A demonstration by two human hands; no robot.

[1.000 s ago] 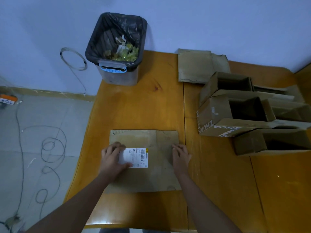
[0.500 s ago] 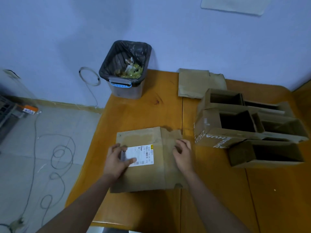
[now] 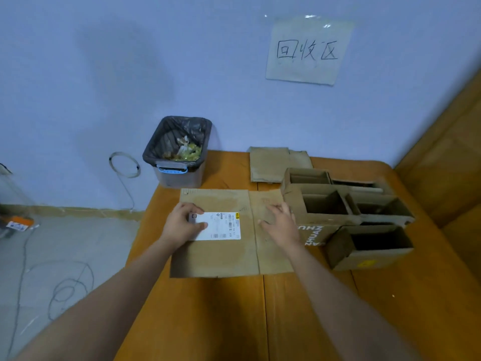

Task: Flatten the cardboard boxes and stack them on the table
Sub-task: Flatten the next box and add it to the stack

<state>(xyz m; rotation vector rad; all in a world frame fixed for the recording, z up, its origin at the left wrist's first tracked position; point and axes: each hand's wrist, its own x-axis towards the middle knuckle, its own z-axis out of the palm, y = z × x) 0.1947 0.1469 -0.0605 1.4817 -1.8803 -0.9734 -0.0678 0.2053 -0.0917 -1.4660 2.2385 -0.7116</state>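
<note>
Left hand (image 3: 183, 225) lies on the flat box (image 3: 229, 252), fingers bent over its label (image 3: 217, 226), pressing, not gripping. Right hand (image 3: 282, 224) rests open-fingered on the same box, on the table (image 3: 325, 321). Beyond the right hand: flattened stack (image 3: 270, 164). Right of it: open boxes (image 3: 346, 212), seemingly four, still to flatten.

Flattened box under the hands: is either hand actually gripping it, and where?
Neither visibly grips it. The left hand rests on the flattened box at the white label's left end; the right hand lies flat on its right panel.
</note>
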